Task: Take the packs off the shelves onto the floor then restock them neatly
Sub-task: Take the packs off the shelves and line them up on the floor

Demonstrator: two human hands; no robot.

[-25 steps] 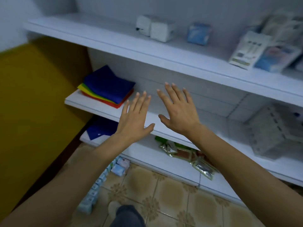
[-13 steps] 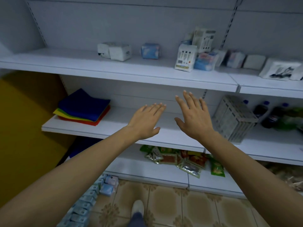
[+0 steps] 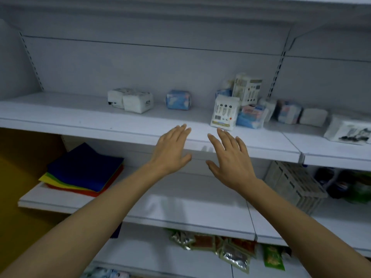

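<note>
Both my hands are raised, palms down and fingers straight, in front of the upper white shelf (image 3: 80, 121). My left hand (image 3: 172, 150) and my right hand (image 3: 230, 157) hold nothing, and their fingertips reach the shelf's front edge. On that shelf lie two white packs (image 3: 131, 100), a light blue pack (image 3: 178, 99), a white upright pack (image 3: 224, 112), a taller white box (image 3: 248, 89) and a blue pack (image 3: 251, 117). More packs (image 3: 289, 113) sit further right.
The middle shelf (image 3: 180, 205) carries folded coloured cloths (image 3: 84, 171) at the left and a grey crate (image 3: 295, 183) with bottles (image 3: 341, 185) at the right. Snack packets (image 3: 220, 245) lie on the bottom shelf. A yellow wall (image 3: 20, 177) stands at the left.
My view has tilted up from the floor and lower shelves to the upper shelf. Both hands have risen from the middle shelf to the upper shelf's front edge, still open.
</note>
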